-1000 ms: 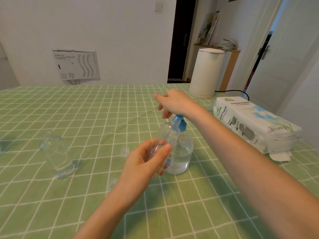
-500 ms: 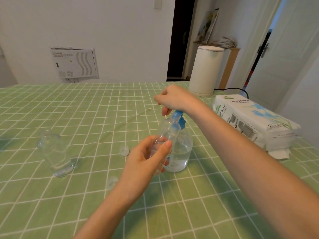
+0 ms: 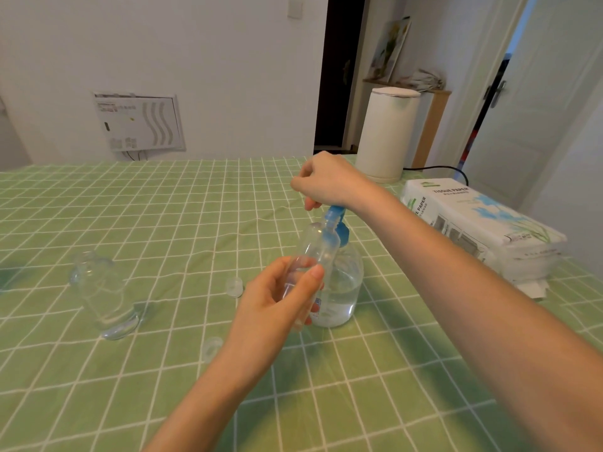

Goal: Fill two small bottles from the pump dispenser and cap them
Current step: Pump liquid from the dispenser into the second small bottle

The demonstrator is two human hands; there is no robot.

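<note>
Green tablecloth (image 3: 163, 223), spare bottle (image 3: 104, 295), two caps (image 3: 234, 286) (image 3: 212, 345), tissue pack (image 3: 483, 223); left fingers (image 3: 313, 275) around small bottle (image 3: 321, 246), right fingers (image 3: 301, 185) curled on pump (image 3: 336, 216).

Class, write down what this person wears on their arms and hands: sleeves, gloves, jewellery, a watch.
Nothing is worn. The left hand and the right hand have no gloves, rings, watch or bracelet. No sleeve shows anywhere in view, and there are no markings or bandages.

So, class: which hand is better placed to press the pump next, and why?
Right. The right hand is curled over the blue pump head, while the left hand is busy holding the small bottle up beside it.
</note>
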